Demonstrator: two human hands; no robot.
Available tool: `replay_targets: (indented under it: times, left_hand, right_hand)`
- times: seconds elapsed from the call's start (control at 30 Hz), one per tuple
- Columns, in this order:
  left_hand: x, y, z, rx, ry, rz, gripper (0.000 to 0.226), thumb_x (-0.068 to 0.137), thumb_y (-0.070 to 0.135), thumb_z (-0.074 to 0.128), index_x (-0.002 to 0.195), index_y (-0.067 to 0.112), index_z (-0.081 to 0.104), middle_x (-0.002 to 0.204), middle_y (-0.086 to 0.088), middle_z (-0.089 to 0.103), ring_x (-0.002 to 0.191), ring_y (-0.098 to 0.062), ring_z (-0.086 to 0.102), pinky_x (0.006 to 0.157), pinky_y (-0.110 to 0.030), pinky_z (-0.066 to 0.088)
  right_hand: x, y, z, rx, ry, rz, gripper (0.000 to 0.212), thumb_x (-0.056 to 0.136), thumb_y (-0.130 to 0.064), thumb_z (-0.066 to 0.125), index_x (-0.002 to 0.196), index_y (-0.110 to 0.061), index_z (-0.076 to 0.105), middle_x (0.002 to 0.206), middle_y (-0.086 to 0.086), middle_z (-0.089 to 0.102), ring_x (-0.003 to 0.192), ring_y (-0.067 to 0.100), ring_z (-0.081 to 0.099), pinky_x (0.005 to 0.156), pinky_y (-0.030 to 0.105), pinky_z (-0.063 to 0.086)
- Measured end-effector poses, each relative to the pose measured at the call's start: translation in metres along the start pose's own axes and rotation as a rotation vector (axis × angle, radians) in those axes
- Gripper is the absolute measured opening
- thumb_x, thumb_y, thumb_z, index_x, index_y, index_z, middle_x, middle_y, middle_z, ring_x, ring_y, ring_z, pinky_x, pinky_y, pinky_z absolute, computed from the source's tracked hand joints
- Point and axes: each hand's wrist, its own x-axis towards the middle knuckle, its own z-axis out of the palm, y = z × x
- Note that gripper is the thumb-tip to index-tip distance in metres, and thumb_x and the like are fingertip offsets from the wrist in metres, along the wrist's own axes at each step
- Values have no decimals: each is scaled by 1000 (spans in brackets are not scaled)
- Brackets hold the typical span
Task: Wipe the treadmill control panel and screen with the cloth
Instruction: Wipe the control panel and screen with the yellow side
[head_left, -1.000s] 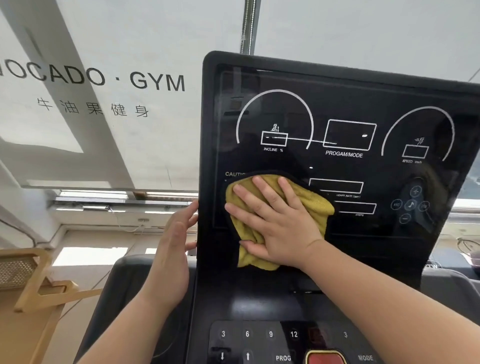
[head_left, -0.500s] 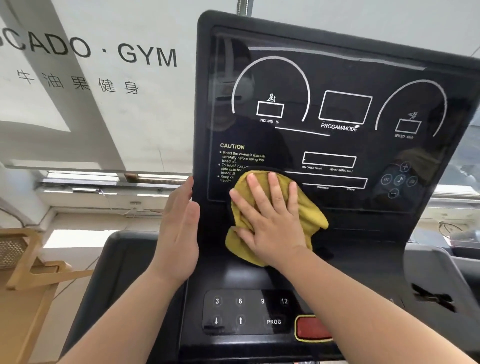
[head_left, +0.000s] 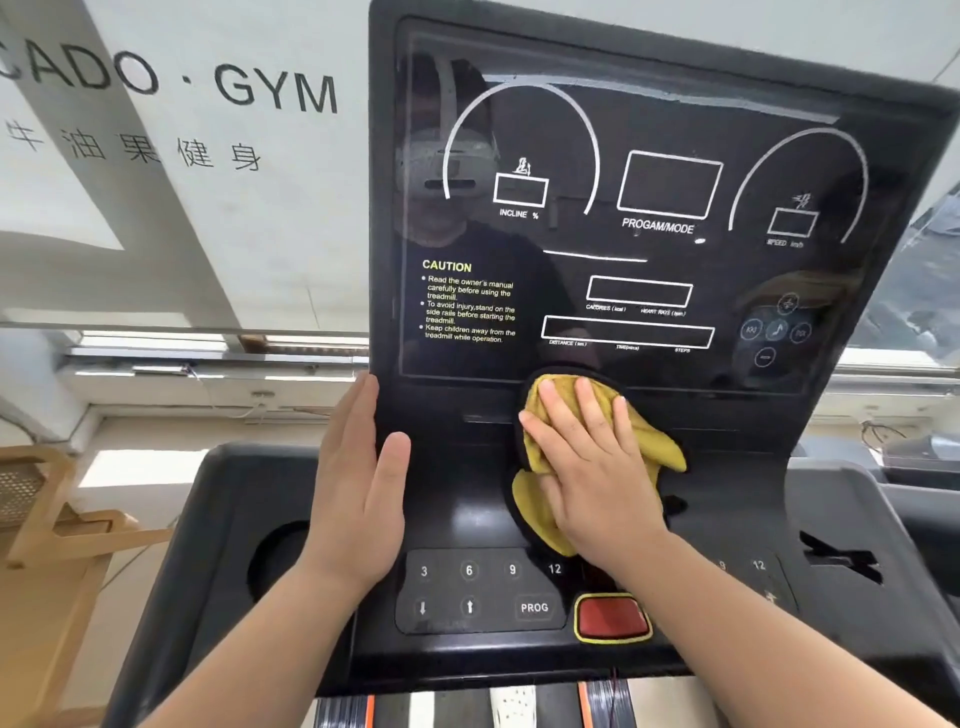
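The black treadmill screen stands upright with white dial outlines and a yellow CAUTION text. Below it lies the control panel with number keys, arrows, PROG and a red stop button. A yellow cloth with a dark edge is pressed flat against the glossy strip just under the screen by my right hand, palm down with fingers spread over it. My left hand rests flat against the console's left edge, thumb on the front face, holding nothing.
A round cup holder sits in the grey console tray on the left, and a slot on the right. A wooden frame stands at far left. Behind is a white wall with GYM lettering. Belt stripes show at the bottom.
My right hand has slid the cloth down and to the right, off the CAUTION text onto the strip below the screen. The view has tilted down, showing more of the keypad.
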Motion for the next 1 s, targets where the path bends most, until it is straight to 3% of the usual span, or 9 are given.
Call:
replay_targets:
  times: [0.1,0.2,0.37,0.57,0.73,0.93,1.0]
  left_hand:
    - [0,5,4,28,-2,-12,76,94,63,22,159,25,20,167,12,18,152,0,12,127,-39,15]
    - [2,9,5,87,1,-9,79,92,62,26,160,21,21,167,6,20,153,-6,14,126,-40,16]
    - [2,7,0,108,-40,-18,82,91,64,27,160,21,18,168,7,17,153,-4,11,126,-36,14]
    - [-1,10,-3,75,-80,-42,83,89,65,26,160,24,17,168,13,12,153,1,7,125,-30,10]
    - [0,4,-6,55,-96,-43,80,90,66,27,160,28,18,167,17,12,152,3,6,127,-38,15]
    - [-1,12,-3,140,-80,-36,85,87,68,26,160,26,16,169,11,11,154,-4,7,124,-31,11]
    - [-4,15,0,228,-56,-25,86,88,69,27,160,25,15,170,8,9,155,-8,7,125,-37,13]
  right_hand:
    - [21,-43,-3,-6,-57,-42,62,98,-39,47,158,-34,32,173,-4,15,158,34,12,126,60,5]
    - [39,-72,-2,47,-75,-118,56,100,-40,48,155,-37,38,173,-7,15,159,29,10,127,59,3]
    - [15,-50,1,35,-91,-74,62,105,-48,43,163,-33,25,173,-9,16,160,21,12,129,52,4]
    - [-28,-1,-4,43,-126,196,72,102,-57,41,165,-27,21,171,-8,19,160,24,13,126,56,20]
    - [-16,-43,-10,132,-146,397,78,99,-66,36,163,-20,26,172,4,18,158,40,10,125,56,19]
    - [18,-93,-9,86,-178,195,82,98,-67,39,164,-26,14,175,1,4,159,39,-3,128,58,4]
    - [15,-87,-6,92,-172,150,81,99,-67,35,165,-28,6,174,-1,-1,160,35,-7,128,56,2]
